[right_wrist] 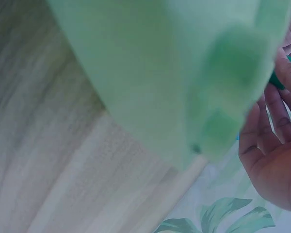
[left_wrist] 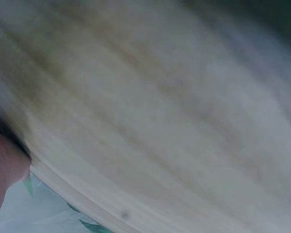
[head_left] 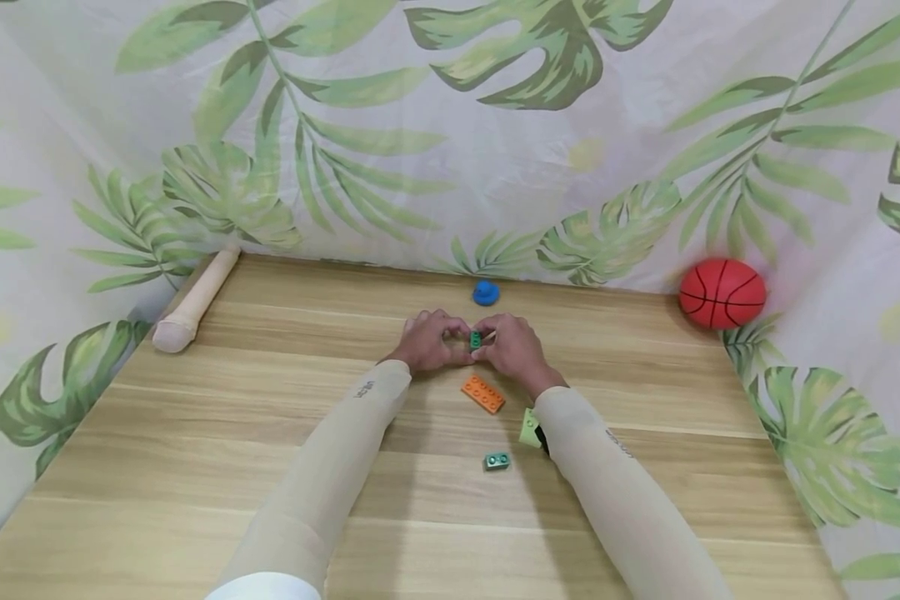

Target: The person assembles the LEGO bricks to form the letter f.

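Both hands meet near the far middle of the table around a small dark green toy brick point(head_left: 476, 340). My right hand point(head_left: 516, 348) pinches it between thumb and fingers. From the other side, the thumb and fingertips of my left hand point(head_left: 433, 340) close on the same brick. Just nearer than the hands lies an orange studded brick point(head_left: 483, 394). A light green brick point(head_left: 529, 427) sits partly hidden by the right sleeve, and it looms large and blurred in the right wrist view. Closer still is a teal two-stud brick point(head_left: 497, 462). The left wrist view shows mostly blurred wood.
A blue round piece point(head_left: 485, 292) lies beyond the hands, by the back edge. At the back right corner sits a red ball point(head_left: 722, 293) with black lines. A pale stick with a rounded end point(head_left: 198, 300) lies along the left edge. Leaf-print cloth point(head_left: 510, 167) surrounds the wooden table point(head_left: 307, 333).
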A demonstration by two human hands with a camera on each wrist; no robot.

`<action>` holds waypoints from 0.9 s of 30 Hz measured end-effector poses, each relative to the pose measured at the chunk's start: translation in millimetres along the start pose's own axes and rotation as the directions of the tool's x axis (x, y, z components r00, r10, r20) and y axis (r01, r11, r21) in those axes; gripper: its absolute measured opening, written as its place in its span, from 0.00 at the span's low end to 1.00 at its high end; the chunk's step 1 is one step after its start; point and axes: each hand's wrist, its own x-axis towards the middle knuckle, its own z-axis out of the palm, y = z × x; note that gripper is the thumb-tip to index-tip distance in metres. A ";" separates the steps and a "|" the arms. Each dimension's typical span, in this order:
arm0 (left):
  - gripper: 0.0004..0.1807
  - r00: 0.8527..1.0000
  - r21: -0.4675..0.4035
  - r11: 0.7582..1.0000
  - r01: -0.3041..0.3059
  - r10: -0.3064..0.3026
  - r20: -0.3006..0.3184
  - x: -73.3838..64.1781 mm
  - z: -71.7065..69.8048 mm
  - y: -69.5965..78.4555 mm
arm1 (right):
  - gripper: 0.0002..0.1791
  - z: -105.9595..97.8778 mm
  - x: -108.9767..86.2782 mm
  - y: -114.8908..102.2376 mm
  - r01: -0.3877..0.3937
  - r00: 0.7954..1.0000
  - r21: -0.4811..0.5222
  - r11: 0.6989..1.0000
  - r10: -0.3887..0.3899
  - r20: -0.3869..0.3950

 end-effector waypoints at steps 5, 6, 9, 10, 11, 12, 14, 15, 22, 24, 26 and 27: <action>0.20 1.000 -0.003 1.000 -0.001 0.001 0.001 0.2 -0.2 0.0 | 0.18 0.4 0.1 0.7 0.006 1.000 -0.009 1.000 -0.007 -0.008; 0.20 1.000 -0.002 1.000 -0.002 0.002 0.001 0.0 -0.2 -0.1 | 0.18 0.6 0.0 0.9 0.007 1.000 -0.013 1.000 -0.007 -0.009; 0.20 1.000 0.007 1.000 -0.008 0.008 -0.001 -0.7 -0.1 -0.1 | 0.18 1.3 0.0 1.4 0.008 1.000 -0.016 1.000 -0.008 -0.012; 0.20 1.000 0.007 1.000 -0.010 0.010 -0.003 -1.0 -0.2 0.2 | 0.18 1.6 -0.1 1.8 0.009 1.000 -0.016 1.000 -0.010 -0.013; 0.20 1.000 0.008 1.000 -0.011 0.011 -0.003 -1.3 -0.2 0.2 | 0.18 2.1 -0.1 2.1 0.012 1.000 -0.016 1.000 -0.012 -0.014; 0.20 1.000 0.010 1.000 -0.012 0.012 -0.005 -1.7 -0.3 0.2 | 0.18 2.5 -0.1 2.3 0.012 1.000 -0.016 1.000 -0.013 -0.014; 0.20 1.000 0.010 1.000 -0.012 0.012 -0.006 -1.6 -0.4 0.8 | 0.18 2.9 -0.2 2.7 0.016 1.000 -0.014 1.000 -0.016 -0.015; 0.20 1.000 0.011 1.000 -0.011 0.011 -0.005 -1.7 -0.4 1.1 | 0.18 3.0 -0.3 3.0 0.019 1.000 -0.019 1.000 -0.020 -0.015; 0.19 1.000 -0.005 1.000 -0.008 0.008 -0.001 -3.5 -1.7 3.4 | 0.19 3.5 -1.3 2.4 0.020 1.000 -0.026 0.999 -0.020 -0.019; 0.18 1.000 -0.004 1.000 -0.009 0.009 0.000 -3.4 -1.7 3.0 | 0.19 3.5 -1.2 2.5 0.019 1.000 -0.025 1.000 -0.019 -0.023; 0.18 1.000 -0.001 1.000 -0.008 0.008 -0.001 -3.1 -1.6 2.1 | 0.19 3.6 -0.6 2.9 0.017 1.000 -0.025 1.000 -0.017 -0.026; 0.18 1.000 0.000 1.000 -0.009 0.009 -0.001 -2.8 -1.4 1.6 | 0.19 3.8 -0.4 3.1 0.016 1.000 -0.026 1.000 -0.017 -0.027</action>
